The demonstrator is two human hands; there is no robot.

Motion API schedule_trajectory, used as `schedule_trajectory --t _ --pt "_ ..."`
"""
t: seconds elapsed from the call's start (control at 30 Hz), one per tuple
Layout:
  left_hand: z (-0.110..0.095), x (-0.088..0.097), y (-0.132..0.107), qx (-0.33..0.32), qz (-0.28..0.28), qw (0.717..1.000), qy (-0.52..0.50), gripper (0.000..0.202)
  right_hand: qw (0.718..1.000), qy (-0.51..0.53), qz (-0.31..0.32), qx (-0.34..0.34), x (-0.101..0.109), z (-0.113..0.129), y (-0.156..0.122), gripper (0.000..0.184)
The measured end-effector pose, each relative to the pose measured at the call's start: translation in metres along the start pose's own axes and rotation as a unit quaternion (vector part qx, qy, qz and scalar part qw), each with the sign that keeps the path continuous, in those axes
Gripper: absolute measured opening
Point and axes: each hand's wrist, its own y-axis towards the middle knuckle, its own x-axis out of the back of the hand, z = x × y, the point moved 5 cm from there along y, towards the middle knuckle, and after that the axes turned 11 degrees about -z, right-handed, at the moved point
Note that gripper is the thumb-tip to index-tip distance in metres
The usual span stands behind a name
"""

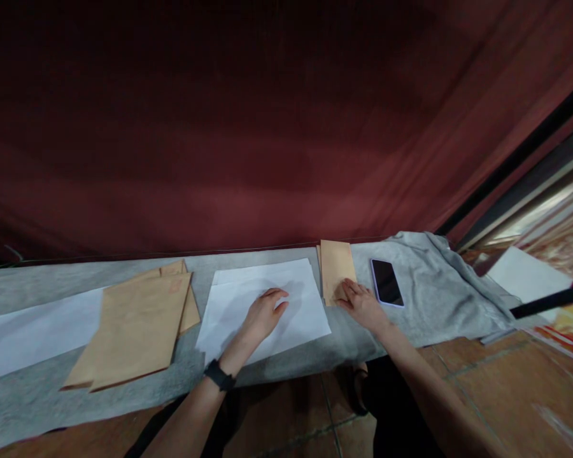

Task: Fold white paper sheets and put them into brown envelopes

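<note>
My left hand [265, 313] is over a few white paper sheets [281, 337], its fingers bent loosely and the thumb apart, holding nothing; I cannot tell whether it touches the paper. With its fingers spread, my right hand [363, 308] rests on the lower end of a small brown envelope [337, 264], which lies on at least one more like it. A phone [388, 283] with a dark screen and a pale purple edge is just right of that hand. Larger brown envelopes [138, 324] overlap in a pile to the left of the sheets.
More white paper [42, 334] sticks out at the far left from under the large envelopes. A grey cloth [434, 286] covers the narrow surface and is rumpled at the right. Behind stands a dark red curtain [277, 159]. Black bars [549, 300] and printed sheets [570, 324] are at the right.
</note>
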Motion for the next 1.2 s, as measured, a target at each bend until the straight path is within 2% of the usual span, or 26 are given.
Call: schedule_trajectory --t 0.13,0.2,0.27,0.33,0.37,0.43,0.47,0.53,0.57,0.6,0.63,0.67,0.7,0.83,0.9,1.0,1.1,1.13,1.2 --pt "-0.008 -0.002 -0.003 -0.016 0.008 1.0 0.009 0.025 1.0 -0.015 -0.012 0.012 0.0 0.006 0.001 0.037" --pt "-0.01 -0.006 -0.004 0.002 0.004 1.0 -0.031 0.023 1.0 -0.002 -0.021 0.007 0.005 0.004 0.004 0.032" --pt "-0.009 -0.012 -0.005 0.062 -0.005 0.99 -0.124 0.02 0.998 0.019 -0.05 -0.02 0.02 -0.002 0.008 0.031" --pt "-0.006 -0.02 -0.007 0.158 -0.017 0.951 -0.265 0.022 0.984 0.093 -0.124 -0.091 0.045 -0.008 0.012 0.033" --pt "-0.005 -0.025 -0.008 0.208 -0.02 0.916 -0.344 0.028 0.959 0.174 -0.177 -0.138 0.059 -0.01 0.013 0.033" --pt "-0.009 -0.033 -0.01 0.289 -0.013 0.823 -0.488 0.04 0.874 0.372 -0.233 -0.21 0.077 0.0 0.013 0.035" --pt "-0.015 -0.035 -0.01 0.311 -0.002 0.775 -0.551 0.044 0.82 0.483 -0.211 -0.222 0.078 0.012 0.015 0.036" --pt "-0.029 -0.033 -0.007 0.315 0.019 0.692 -0.649 0.046 0.711 0.652 -0.121 -0.232 0.071 0.048 0.018 0.037" --pt "-0.036 -0.029 -0.005 0.305 0.022 0.663 -0.683 0.046 0.673 0.698 -0.076 -0.233 0.064 0.066 0.019 0.036" --pt "-0.041 -0.024 -0.003 0.294 0.015 0.645 -0.706 0.046 0.649 0.721 -0.047 -0.238 0.057 0.081 0.019 0.034" --pt "-0.044 -0.019 -0.002 0.286 -0.001 0.636 -0.717 0.047 0.636 0.729 -0.044 -0.248 0.049 0.091 0.02 0.033" --pt "-0.044 -0.016 -0.001 0.285 -0.022 0.635 -0.718 0.048 0.638 0.724 -0.059 -0.256 0.042 0.096 0.021 0.032" --pt "-0.042 -0.014 -0.002 0.289 -0.046 0.64 -0.71 0.048 0.655 0.705 -0.086 -0.257 0.037 0.098 0.022 0.033" --pt "-0.028 -0.023 -0.012 0.325 -0.101 0.687 -0.642 0.042 0.743 0.613 -0.134 -0.233 0.023 0.094 0.027 0.049" --pt "-0.024 -0.028 -0.014 0.333 -0.114 0.693 -0.63 0.042 0.773 0.574 -0.144 -0.23 0.021 0.091 0.027 0.059" --pt "-0.027 -0.026 -0.01 0.335 -0.127 0.657 -0.664 0.048 0.806 0.52 -0.165 -0.228 0.022 0.088 0.027 0.065" --pt "-0.031 -0.021 -0.002 0.347 -0.1 0.616 -0.7 0.05 0.827 0.488 -0.179 -0.214 0.022 0.088 0.029 0.063" --pt "-0.031 -0.019 0.0 0.348 -0.087 0.609 -0.708 0.05 0.824 0.49 -0.186 -0.213 0.02 0.088 0.031 0.061" --pt "-0.029 -0.017 0.002 0.345 -0.063 0.601 -0.718 0.05 0.796 0.526 -0.2 -0.223 0.017 0.086 0.034 0.051"
